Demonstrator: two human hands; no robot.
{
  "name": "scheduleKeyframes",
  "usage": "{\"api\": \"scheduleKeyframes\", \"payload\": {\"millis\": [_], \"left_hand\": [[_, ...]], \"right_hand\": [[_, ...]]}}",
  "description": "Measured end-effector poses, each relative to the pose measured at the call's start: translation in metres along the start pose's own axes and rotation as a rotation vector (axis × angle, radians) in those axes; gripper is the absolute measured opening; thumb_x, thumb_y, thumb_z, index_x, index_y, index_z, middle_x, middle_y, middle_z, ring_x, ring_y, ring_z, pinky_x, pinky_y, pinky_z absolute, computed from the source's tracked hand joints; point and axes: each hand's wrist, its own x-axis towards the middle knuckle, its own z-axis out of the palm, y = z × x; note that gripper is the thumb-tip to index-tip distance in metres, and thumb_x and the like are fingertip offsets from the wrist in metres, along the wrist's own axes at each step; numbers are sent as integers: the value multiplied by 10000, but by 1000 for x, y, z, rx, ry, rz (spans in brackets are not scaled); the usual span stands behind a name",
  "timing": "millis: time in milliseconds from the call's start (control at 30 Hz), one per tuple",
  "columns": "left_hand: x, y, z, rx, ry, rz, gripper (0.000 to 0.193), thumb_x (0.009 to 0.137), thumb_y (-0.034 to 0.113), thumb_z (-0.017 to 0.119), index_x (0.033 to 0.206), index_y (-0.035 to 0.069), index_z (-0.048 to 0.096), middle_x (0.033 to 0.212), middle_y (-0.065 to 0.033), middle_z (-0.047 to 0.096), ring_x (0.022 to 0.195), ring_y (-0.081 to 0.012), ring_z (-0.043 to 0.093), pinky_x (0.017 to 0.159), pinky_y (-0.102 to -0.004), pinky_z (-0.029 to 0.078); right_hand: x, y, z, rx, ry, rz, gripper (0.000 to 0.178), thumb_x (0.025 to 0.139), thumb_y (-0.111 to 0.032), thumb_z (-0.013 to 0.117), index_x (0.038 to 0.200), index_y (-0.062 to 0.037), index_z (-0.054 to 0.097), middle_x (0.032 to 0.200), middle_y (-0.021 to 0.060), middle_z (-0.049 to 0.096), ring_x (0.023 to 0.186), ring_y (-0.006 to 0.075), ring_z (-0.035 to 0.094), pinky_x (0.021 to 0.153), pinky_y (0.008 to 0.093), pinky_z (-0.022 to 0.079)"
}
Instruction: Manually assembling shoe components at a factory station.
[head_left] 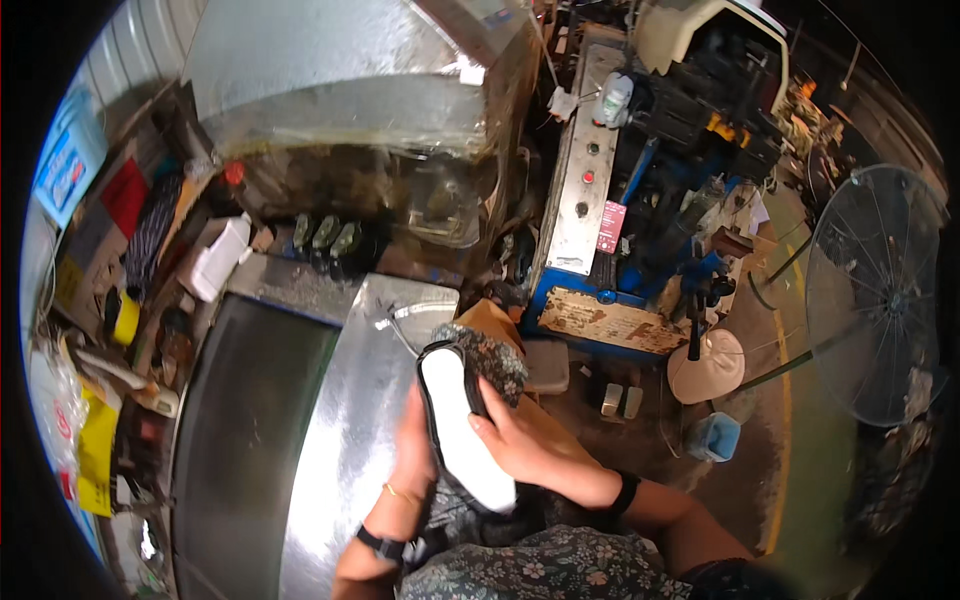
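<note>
In front of my body is a black-edged shoe (452, 420) with a long white sole-shaped face turned up. Whether that face is an insole or the bottom is unclear. My right hand (510, 445) grips it from the right, thumb over the white edge. Along its left side lies my left hand (412, 435), blurred by motion, so its fingers cannot be made out. Dark floral cloth (500, 365) shows just beyond the shoe. A shiny metal tabletop (340, 430) extends to the left of my hands.
A dark conveyor belt (255, 440) runs left of the metal top. Several dark shoe-like pieces (325, 235) stand at its far end. Beyond is a blue-based machine (575, 215) with buttons. To the right are a round stool (706, 366), a blue bucket (714, 437) and a large fan (885, 295).
</note>
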Motion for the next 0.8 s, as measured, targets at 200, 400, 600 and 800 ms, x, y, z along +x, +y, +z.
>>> {"api": "scheduleKeyframes", "payload": {"millis": [200, 400, 600, 800], "left_hand": [[-33, 61, 20, 1762, 102, 363, 371, 1013, 260, 387, 984, -46, 593, 757, -287, 644, 720, -489, 613, 625, -527, 500], [-89, 37, 36, 1204, -21, 687, 555, 1013, 204, 388, 1449, -61, 168, 1091, -359, 596, 983, -479, 622, 820, -466, 515], [-47, -20, -28, 860, 57, 620, 412, 1023, 193, 333, 1334, -52, 445, 1215, -246, 582, 1078, -361, 596, 947, -396, 451], [-71, -31, -32, 621, -160, 528, 474, 1052, 263, 258, 1351, -57, 438, 1312, -211, 528, 1219, -300, 509, 1028, -373, 387]], "right_hand": [[-2, -17, 27, -347, 127, -58, 744, 995, -382, 435, 1510, 6, 64, 1379, 311, 407, 905, 480, 616, 760, 500, 531], [-11, 7, 33, -46, 146, -196, 711, 985, -341, 499, 1515, -35, 138, 1437, 290, 370, 1159, 480, 522, 931, 472, 473], [-5, -7, 30, -161, 272, -197, 657, 974, -335, 525, 1491, -42, 246, 1403, 274, 437, 1144, 452, 557, 918, 452, 491], [-22, 14, 38, -79, 295, -360, 639, 977, -325, 503, 1485, -42, 238, 1406, 256, 435, 1143, 433, 554, 876, 447, 512]]}}
